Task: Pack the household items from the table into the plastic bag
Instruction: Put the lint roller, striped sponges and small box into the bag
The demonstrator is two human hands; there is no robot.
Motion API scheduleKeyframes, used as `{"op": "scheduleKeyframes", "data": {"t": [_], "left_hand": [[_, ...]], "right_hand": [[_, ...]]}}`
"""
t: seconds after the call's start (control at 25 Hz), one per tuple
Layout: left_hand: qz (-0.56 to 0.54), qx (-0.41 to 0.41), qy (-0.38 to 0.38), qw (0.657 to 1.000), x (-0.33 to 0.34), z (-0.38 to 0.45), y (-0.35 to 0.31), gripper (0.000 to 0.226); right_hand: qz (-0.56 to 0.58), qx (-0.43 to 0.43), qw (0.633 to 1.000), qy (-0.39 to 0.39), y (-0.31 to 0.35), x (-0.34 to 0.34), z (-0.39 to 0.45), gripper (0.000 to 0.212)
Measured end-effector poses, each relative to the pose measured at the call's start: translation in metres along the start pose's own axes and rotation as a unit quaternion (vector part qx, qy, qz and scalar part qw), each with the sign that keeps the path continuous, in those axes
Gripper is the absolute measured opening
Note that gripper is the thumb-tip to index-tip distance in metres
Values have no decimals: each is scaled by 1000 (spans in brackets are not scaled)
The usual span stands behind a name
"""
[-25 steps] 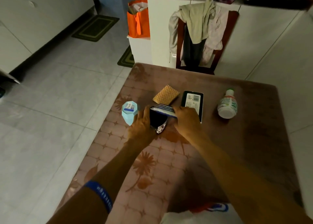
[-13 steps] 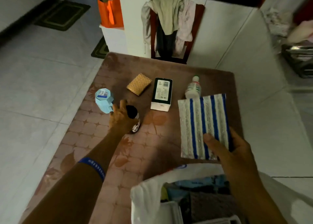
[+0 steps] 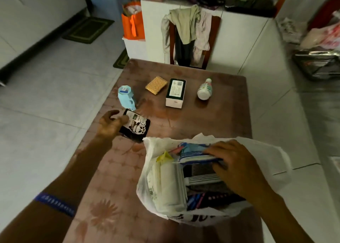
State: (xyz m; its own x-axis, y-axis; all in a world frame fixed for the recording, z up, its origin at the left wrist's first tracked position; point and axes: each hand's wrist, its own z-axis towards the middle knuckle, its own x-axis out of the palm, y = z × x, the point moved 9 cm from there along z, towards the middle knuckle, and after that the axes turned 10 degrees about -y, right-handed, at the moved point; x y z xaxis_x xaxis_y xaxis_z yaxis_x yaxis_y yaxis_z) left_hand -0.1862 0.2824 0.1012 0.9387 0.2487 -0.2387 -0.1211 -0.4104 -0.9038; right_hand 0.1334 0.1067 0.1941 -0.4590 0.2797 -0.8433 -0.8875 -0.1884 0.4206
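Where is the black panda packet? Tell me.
In the head view, the black panda packet is held by the left hand at the table's left side, just below the light blue container.

Open table (image 3: 211, 121) between far items and near plastic bag (image 3: 266, 151). Far row crowded: blue container (image 3: 126, 97), sponge (image 3: 156, 85), box (image 3: 175, 93), bottle (image 3: 204, 89). Bag mouth filled with goods.

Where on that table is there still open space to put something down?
Bare table lies between the bottle and the plastic bag, and nearside left of the bag. Crowded: the far left, around the blue container, sponge and box.
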Motion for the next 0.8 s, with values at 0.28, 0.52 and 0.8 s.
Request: {"op": "scheduleKeyframes", "data": {"t": [0.28,0.52,0.8], "left_hand": [[-143,20,235,961,11,-100,-74,53],[-173,98,364,910,60,-213,-128,66],[93,220,277,931,172,-235,-43,49]], "right_hand": [[-83,44,980,175,6,76,-13,51],[-157,117,966,-168,-17,-106,-36,54],[175,375,910,-21,-79,-89,-50,20]]}}
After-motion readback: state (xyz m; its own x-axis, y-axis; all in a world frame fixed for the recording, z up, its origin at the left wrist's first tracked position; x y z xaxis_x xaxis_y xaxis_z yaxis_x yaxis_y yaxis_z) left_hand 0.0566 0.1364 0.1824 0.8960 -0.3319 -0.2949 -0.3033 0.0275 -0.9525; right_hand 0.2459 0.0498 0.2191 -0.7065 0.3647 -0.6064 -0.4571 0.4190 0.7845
